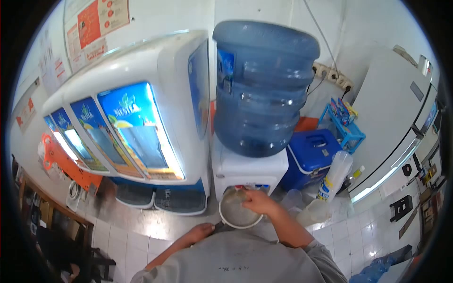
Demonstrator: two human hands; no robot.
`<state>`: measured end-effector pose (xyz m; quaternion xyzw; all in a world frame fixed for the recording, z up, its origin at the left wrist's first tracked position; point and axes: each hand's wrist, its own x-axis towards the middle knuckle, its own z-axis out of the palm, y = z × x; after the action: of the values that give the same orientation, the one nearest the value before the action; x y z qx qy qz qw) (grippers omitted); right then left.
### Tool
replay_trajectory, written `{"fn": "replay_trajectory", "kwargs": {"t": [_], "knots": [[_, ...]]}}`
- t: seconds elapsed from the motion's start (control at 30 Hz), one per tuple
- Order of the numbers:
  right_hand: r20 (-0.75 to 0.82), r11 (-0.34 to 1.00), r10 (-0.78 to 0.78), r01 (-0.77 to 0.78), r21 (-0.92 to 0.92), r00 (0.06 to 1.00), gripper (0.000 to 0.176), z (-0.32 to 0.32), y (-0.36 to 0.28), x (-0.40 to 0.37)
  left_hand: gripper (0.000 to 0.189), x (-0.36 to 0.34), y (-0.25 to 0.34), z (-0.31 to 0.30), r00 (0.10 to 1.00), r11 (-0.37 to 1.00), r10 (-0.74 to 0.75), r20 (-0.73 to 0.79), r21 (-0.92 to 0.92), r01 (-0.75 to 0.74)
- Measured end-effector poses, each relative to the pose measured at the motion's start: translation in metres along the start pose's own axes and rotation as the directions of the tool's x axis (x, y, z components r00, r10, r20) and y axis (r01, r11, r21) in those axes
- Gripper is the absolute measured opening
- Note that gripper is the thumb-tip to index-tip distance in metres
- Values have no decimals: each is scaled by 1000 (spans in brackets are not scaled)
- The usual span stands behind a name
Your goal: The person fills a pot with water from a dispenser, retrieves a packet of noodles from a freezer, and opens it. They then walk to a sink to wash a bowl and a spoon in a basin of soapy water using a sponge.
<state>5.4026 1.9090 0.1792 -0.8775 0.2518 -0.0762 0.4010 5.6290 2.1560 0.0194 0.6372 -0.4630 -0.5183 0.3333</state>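
A round saucepan [234,213] with a pale rim and a dark handle [220,226] is under the front of the white water dispenser [250,166]. My left hand [202,232] is closed around the handle. Over the pan's right side, my right hand [259,202] has its fingers curled by the dispenser's taps. Whether they grip a tap or the pan's rim is hidden. A large blue water bottle [264,94] stands upside down on the dispenser. The inside of the pan looks greyish; its water level cannot be made out.
To the left stands a white drink machine [179,70] with lit panels and drip trays [180,202]. On the right are a blue cooler box [314,153], stacked plastic cups [337,167], a clear jug [315,212], a blue rack [351,137] and a refrigerator [389,104].
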Motion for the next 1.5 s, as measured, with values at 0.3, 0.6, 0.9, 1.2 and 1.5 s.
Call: {"fn": "replay_trajectory", "kwargs": {"t": [0.3,0.6,0.9,1.2,1.5], "knots": [[-17,996,62,-63,-64,998,55,5,11,5,39,-13,42,2,998,998,-53,-22,24,53],[2,994,101,-101,-41,995,32,-5,-14,4,34,-13,38,4,997,999,16,-81,30,-14],[85,990,140,-139,-11,987,76,3,0,11,36,-18,44,2,997,998,13,-71,64,-8],[97,989,142,-137,-61,985,78,2,-3,15,34,-14,31,6,997,1000,14,-75,-8,-14],[110,984,169,-161,-81,979,79,3,1,19,34,-10,18,10,995,998,48,-85,-35,-51]]}}
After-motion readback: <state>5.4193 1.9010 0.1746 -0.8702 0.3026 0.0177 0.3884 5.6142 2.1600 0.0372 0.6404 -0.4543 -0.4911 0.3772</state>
